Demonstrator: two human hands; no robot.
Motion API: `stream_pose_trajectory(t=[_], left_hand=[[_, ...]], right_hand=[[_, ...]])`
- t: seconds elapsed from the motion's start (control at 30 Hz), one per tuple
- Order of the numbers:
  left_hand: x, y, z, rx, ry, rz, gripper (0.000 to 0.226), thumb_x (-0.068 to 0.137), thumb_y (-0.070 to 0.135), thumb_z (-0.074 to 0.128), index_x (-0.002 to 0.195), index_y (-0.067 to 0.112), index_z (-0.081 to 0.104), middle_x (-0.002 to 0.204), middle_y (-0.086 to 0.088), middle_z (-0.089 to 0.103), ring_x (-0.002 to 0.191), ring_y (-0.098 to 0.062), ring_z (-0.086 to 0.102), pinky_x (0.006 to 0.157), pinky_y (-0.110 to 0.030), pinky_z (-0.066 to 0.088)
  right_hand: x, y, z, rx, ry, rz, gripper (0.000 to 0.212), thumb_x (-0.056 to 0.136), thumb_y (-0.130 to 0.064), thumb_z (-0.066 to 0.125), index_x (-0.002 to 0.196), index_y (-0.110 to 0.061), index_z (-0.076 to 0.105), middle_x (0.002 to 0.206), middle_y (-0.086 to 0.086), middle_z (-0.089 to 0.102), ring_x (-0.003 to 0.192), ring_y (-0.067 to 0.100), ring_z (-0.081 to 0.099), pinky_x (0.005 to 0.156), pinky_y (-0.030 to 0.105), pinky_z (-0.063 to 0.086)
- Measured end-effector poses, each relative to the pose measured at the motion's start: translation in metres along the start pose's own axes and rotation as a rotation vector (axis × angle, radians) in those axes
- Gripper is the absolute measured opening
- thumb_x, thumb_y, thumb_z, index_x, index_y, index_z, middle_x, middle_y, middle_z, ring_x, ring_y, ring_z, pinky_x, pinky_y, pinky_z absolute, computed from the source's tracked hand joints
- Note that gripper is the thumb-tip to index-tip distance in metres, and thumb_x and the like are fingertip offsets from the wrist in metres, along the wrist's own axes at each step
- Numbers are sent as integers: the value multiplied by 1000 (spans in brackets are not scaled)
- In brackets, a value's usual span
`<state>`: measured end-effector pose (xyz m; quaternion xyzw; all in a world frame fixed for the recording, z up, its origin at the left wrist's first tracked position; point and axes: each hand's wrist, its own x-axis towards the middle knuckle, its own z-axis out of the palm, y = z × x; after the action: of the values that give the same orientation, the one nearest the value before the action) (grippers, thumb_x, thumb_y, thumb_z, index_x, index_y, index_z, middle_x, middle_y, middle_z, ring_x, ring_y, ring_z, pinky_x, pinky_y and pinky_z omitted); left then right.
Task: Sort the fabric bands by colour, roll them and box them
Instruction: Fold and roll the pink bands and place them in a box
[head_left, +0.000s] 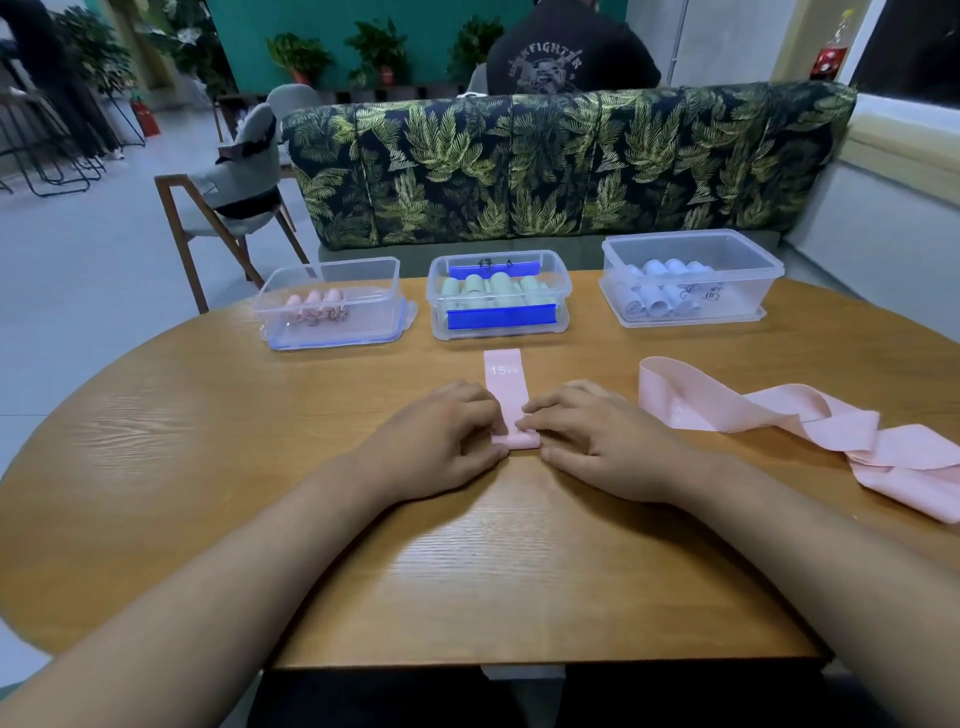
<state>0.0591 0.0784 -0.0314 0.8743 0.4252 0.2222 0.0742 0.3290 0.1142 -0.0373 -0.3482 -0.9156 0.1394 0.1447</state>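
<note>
Your left hand (441, 441) and right hand (597, 441) meet on the pink band (503, 379). It lies flat on the table (208, 441), just in front of the green-roll box (563, 312), with its far end pointing at that box. Its near end is rolled up. Your curled fingers pinch that roll from either side, thumbs on its near side. The loose pink bands (779, 415) lie in front of that box, off to its right.
</note>
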Motion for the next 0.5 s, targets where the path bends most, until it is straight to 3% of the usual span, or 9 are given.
stream_pose_trajectory(t=[0.1,0.2,0.37,0.5], left_hand=[[3,-6,-1,-10,3,23,19,97,40,72,101,21,71,102,8,63,100,-17,57,88,-40,51],[8,-13,-3,-19,-4,54,17,98,38,73,97,21,73,102,10,62,98,-15,57,86,-38,51],[15,-22,-7,23,17,136,22,103,39,69,105,18,76,108,7,66,101,-19,61,87,-35,51],[16,-24,-6,-17,23,162,12,104,27,70,107,16,72,105,4,66,102,-20,60,89,-35,50]], right_hand=[[9,5,-2,159,89,-47,23,92,-32,75,114,-32,71,112,-19,63,109,6,57,94,30,48],[22,8,-8,228,60,-78,13,88,-26,82,96,-29,72,95,-15,67,95,12,64,85,34,52],[43,21,-24,264,-88,-66,9,89,-34,84,97,-32,79,95,-19,71,102,12,65,86,25,51],[48,29,-23,358,-123,-15,9,89,-34,85,97,-34,81,95,-17,72,98,12,68,82,23,53]])
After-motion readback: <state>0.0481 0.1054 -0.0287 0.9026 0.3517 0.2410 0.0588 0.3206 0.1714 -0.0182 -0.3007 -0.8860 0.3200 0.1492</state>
